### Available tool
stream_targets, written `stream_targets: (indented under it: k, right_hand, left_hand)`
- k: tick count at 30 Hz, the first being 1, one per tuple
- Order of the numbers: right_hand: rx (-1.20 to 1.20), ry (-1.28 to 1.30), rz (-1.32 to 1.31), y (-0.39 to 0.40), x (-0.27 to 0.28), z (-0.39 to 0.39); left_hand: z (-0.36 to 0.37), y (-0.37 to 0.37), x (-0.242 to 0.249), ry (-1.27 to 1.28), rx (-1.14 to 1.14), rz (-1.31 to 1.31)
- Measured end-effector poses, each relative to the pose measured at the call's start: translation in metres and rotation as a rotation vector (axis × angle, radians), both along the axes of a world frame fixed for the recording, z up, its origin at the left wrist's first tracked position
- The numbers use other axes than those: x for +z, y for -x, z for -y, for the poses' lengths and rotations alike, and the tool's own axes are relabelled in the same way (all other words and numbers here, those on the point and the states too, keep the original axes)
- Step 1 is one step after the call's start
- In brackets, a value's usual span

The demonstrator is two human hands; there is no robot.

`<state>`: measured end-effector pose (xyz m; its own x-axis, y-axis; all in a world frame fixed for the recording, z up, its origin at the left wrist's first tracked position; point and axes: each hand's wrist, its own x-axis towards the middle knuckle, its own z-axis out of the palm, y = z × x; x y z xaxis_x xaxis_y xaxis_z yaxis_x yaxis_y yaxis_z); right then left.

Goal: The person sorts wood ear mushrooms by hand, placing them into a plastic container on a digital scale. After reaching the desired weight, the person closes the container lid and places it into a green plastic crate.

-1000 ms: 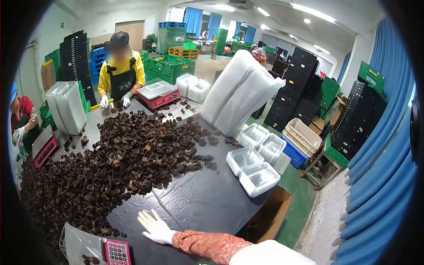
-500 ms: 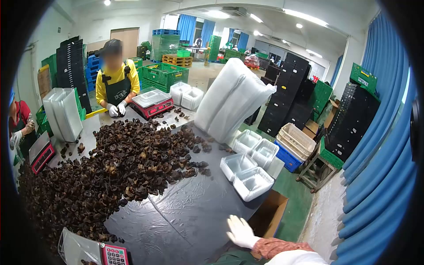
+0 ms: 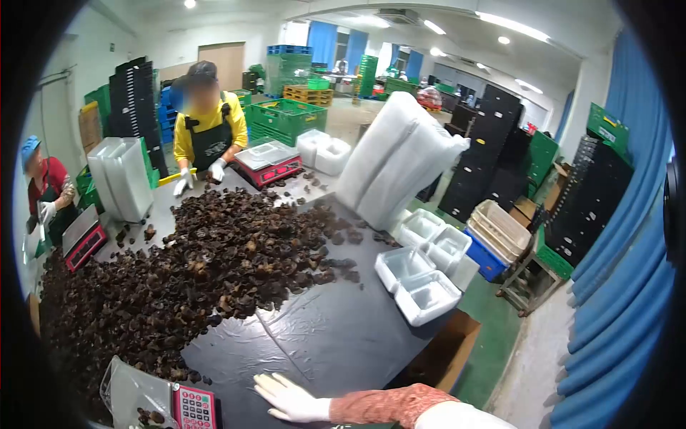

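Observation:
My right hand [image 3: 291, 399], in a white glove, reaches in from the lower right with its fingers stretched out and holds nothing. It is over the near edge of the dark grey tabletop [image 3: 307, 332]. Left of it stands a scale with a pink keypad [image 3: 194, 407]. On that scale is a clear plastic tray [image 3: 136, 393] with a few dark pieces inside. A broad heap of dark brown, crinkled pieces [image 3: 214, 264], resembling wood ear fungus, covers the table's left and middle. My left hand is out of view.
Clear plastic tubs [image 3: 426, 297] stand at the table's right edge, by a tall bagged stack [image 3: 404, 154]. Below is an open cardboard box [image 3: 457, 350]. Across the table, a co-worker in yellow [image 3: 207, 132] stands by a red scale [image 3: 268, 168]; another person [image 3: 51, 182] is far left.
My right hand has moved left, from beside the cardboard box to near the keypad scale. The view has shifted slightly. The co-worker's gloved hands, together before, are now apart.

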<state>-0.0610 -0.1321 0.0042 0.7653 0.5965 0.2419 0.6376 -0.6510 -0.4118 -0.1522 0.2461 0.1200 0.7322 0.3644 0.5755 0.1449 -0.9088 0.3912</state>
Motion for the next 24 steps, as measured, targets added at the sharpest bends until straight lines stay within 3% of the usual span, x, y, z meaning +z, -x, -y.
stream_targets:
  k: [2,5,6,9,10,11,12,13,15,16,18,22,24]
  right_hand:
    - [0.115,-0.045,0.038,-0.014,-0.021,-0.029]
    - [0.077,0.163,-0.14,-0.039,0.001,-0.025]
    - [0.01,0.101,-0.009,-0.036,0.005,-0.01]
    - [-0.231,0.147,-0.028,-0.04,-0.006,0.042]
    - [-0.334,0.218,0.045,-0.032,-0.004,0.063]
    - [-0.402,0.366,-0.097,-0.025,0.023,0.082]
    - [-0.482,0.235,0.054,-0.006,-0.01,0.114]
    - [-0.58,0.265,0.081,0.014,-0.016,0.141]
    - [-0.737,0.238,-0.145,0.05,0.016,0.175]
    - [-0.78,0.382,0.052,0.076,-0.031,0.211]
    - [-0.946,0.409,-0.164,0.115,0.007,0.224]
    - [-1.276,0.524,-0.323,0.156,-0.011,0.256]
    - [-1.085,0.499,-0.044,0.143,0.019,0.242]
  left_hand:
    - [-0.02,0.011,-0.014,-0.072,-0.035,-0.162]
    - [-0.088,0.011,-0.09,-0.036,-0.083,0.019]
    - [-0.068,0.009,-0.083,0.034,0.003,0.096]
    - [-0.014,0.008,-0.03,0.14,0.079,0.055]
    - [-0.009,0.006,-0.025,0.173,0.109,0.052]
    - [-0.013,0.007,-0.028,0.134,0.119,0.016]
    - [-0.015,0.007,-0.031,0.1,0.126,-0.02]
    - [-0.014,0.006,-0.03,0.089,0.139,-0.051]
    - [0.005,-0.001,-0.015,0.063,0.184,-0.025]
    - [0.015,-0.005,-0.004,0.033,0.213,-0.018]
    - [0.032,-0.006,0.012,0.041,0.189,0.072]
    - [0.077,-0.013,0.038,0.017,0.089,0.287]
    - [0.107,-0.025,0.036,0.133,-0.098,0.34]
